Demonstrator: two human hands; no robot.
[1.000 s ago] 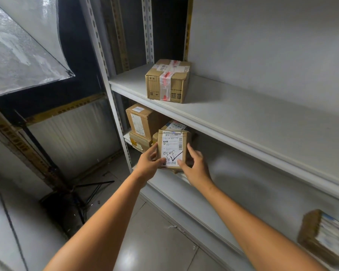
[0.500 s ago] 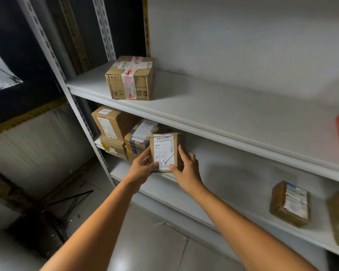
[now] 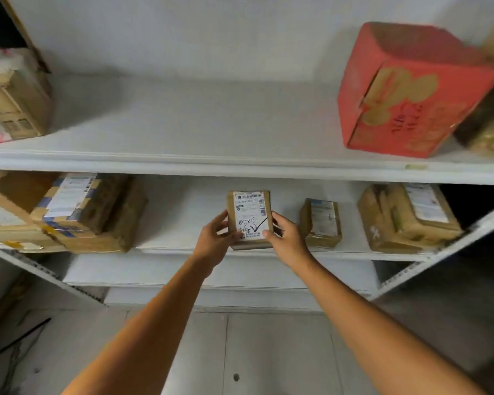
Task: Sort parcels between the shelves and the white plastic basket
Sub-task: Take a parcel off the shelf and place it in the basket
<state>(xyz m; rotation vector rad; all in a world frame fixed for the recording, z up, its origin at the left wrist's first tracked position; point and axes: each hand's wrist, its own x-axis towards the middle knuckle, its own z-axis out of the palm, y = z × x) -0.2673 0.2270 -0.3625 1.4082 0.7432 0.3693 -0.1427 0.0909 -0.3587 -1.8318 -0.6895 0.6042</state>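
Observation:
A small brown parcel [image 3: 250, 218] with a white label and a handwritten check mark is at the front edge of the middle shelf [image 3: 183, 223]; whether it rests on the board I cannot tell. My left hand [image 3: 216, 240] grips its left side and my right hand [image 3: 285, 238] grips its right side, thumbs on the label face. Beside it on the right lies another small brown parcel [image 3: 321, 222]. The white plastic basket is out of sight.
Stacked cardboard parcels [image 3: 80, 212] fill the middle shelf's left end, and a larger brown parcel [image 3: 405, 218] sits at its right end. On the upper shelf [image 3: 211, 124] stand a red box [image 3: 408, 89] at right and a taped carton [image 3: 15, 98] at left. Tiled floor lies below.
My view and both hands have swung right along the shelf, carrying the labelled parcel from beside the left stack to the shelf's middle, next to another small parcel.

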